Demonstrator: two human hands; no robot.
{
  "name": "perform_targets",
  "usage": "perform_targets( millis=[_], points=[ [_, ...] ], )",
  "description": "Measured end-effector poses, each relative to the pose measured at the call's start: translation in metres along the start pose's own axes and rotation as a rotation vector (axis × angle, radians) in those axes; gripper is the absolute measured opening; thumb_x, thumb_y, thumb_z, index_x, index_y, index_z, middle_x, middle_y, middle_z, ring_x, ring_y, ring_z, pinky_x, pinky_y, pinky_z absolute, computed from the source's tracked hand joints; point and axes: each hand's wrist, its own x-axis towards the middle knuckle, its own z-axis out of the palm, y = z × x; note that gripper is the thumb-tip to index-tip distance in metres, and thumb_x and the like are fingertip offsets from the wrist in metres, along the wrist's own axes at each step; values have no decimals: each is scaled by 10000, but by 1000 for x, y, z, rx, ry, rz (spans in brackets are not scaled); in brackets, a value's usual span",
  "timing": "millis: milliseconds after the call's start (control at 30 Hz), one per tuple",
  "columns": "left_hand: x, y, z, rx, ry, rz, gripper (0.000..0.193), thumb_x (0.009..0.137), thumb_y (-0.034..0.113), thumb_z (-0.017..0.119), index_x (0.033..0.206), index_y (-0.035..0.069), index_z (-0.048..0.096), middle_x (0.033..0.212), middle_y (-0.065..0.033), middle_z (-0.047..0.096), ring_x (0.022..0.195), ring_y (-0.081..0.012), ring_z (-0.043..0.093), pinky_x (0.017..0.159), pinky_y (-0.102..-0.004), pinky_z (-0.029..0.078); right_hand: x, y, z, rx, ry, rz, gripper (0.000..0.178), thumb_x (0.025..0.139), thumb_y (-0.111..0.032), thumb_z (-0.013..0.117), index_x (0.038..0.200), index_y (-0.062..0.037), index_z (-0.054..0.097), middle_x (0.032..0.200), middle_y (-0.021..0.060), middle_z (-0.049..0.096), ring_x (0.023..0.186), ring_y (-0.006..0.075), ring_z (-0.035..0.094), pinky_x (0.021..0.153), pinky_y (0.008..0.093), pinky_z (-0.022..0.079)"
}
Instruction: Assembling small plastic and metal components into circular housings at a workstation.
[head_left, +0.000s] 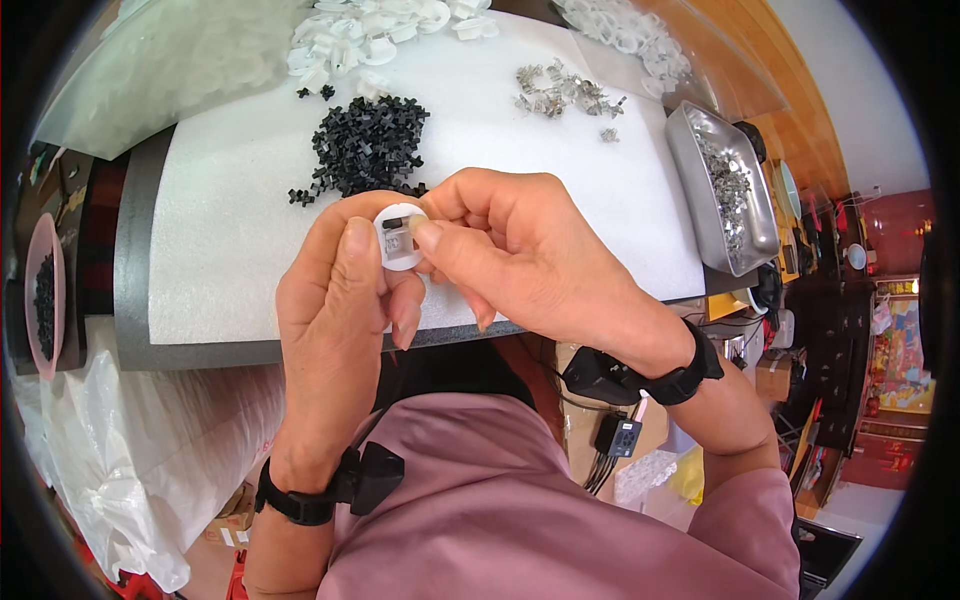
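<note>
Above the near edge of the white foam sheet, my left hand (345, 265) is closed on a round white plastic part (402, 260), pinching it between thumb and fingers. A small black plastic piece (396, 223) sits in the opening of that part. The thumb of my right hand (520, 245) presses at the part's right edge beside the black piece, with the other fingers curled behind. Whether those fingers hold a piece of their own is hidden. Just beyond my hands lies a heap of small black plastic pieces (368, 145).
White plastic parts (385, 35) are piled at the back of the foam sheet (230, 240). Small metal clips (567, 92) lie back right. A metal tray (683, 150) of clips stands at the right edge. Clear bags (170, 75) fill the back left; a pink bowl (36, 345) sits far left.
</note>
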Motion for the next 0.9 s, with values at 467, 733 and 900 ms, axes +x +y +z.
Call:
perform_targets(
  millis=[467,733,900],
  points=[
    [-2,2,8,104,36,1,332,1021,246,401,1103,-41,546,766,-82,588,523,-88,536,460,-213,431,-4,11,3,-6,129,-130,140,924,-112,607,891,23,589,799,24,615,740,58,570,671,206,487],
    [-3,0,8,124,73,-5,254,961,136,471,1079,-63,577,757,-88,612,554,-96,558,498,-221,456,-7,13,4,-6,134,-143,109,923,-85,598,877,10,571,769,-15,570,697,17,505,590,191,433],
    [-1,-1,9,91,102,-1,258,943,94,467,1082,-82,594,752,-90,617,580,-105,570,521,-226,476,-8,13,5,-65,126,-137,90,934,-66,567,887,7,544,764,-17,560,697,10,506,582,190,429]
  ],
)
